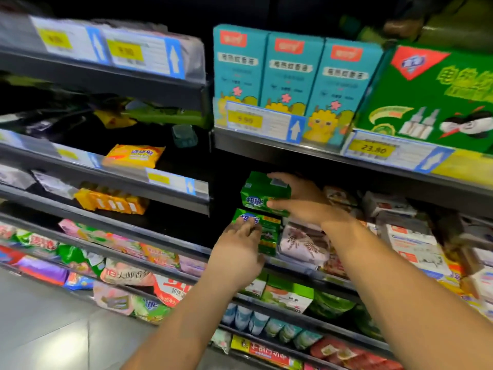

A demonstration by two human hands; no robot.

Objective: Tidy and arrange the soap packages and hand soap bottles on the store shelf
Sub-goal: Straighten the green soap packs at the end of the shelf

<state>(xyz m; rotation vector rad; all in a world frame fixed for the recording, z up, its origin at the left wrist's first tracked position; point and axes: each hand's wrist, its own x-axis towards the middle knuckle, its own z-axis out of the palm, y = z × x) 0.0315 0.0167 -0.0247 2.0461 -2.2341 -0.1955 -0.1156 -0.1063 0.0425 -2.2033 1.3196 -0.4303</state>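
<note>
Two bare forearms are rising from the bottom edge toward frame centre.

Left hand (237, 253): fingers (246, 225) are lying fairly straight and close together, pressing on the front of the lower green pack (269, 236). Thumb is too unclear to call.

Right hand (304, 202): gripping the upper green pack (260, 192), with the thumb curling over its top and the fingers wrapping along its lower front edge.

The upper green pack is sitting tilted, directly above the lower one; cannot tell if the two are touching. Both are sitting at the left end of the centre-right shelf (293, 266), next to the dark gap between the shelf bays.

A pink pack (301, 244) is lying just beside the lower green pack, on its right. White boxes (416, 247) are crowding the same shelf further right.

Farther back, upper centre: three teal boxes (293, 76) are standing upright side by side, and a big green box (432, 94) is standing against them on the right. A price tag (262, 122) is hanging below the teal ones.

Left of centre, a yellow pack (133, 156) is lying on a dim shelf.
</note>
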